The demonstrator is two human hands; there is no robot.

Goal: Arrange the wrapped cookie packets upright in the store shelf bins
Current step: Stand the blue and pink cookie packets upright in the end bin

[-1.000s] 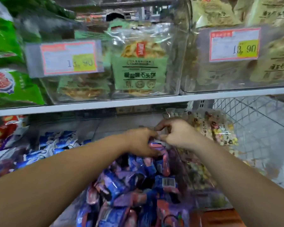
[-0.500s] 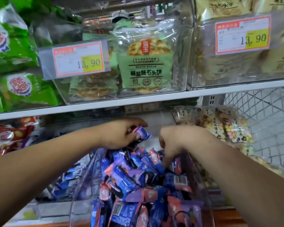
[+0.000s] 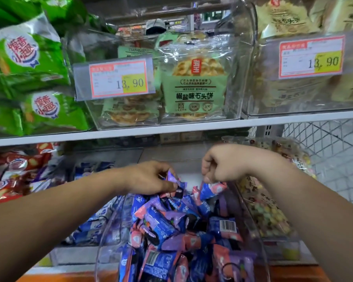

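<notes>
Store shelving on two tiers, with a white shelf edge (image 3: 192, 129) across the middle. Above it, clear upper bins with green-labelled flatbread packs (image 3: 195, 86) and two price tags (image 3: 118, 79), both marked 13.90. Green snack bags (image 3: 29, 55) at the upper left. Below, at the front edge of the lower shelf, a clear bin (image 3: 108, 231) heaped with blue, purple and pink cookie packets (image 3: 171, 231), jumbled rather than upright. Left hand (image 3: 151, 179) at the back of the heap, fingers curled round a purple packet (image 3: 172, 177). Right hand (image 3: 222, 165) near it but apart, fingers clenched, pinching the top of a blue packet (image 3: 211, 189) held nearly upright over the bin's rear right corner. Red snack packs (image 3: 14, 176) left of the bin, a bag of seemingly coloured sweets (image 3: 267, 212) against its right wall, wire mesh (image 3: 324, 143) behind.
</notes>
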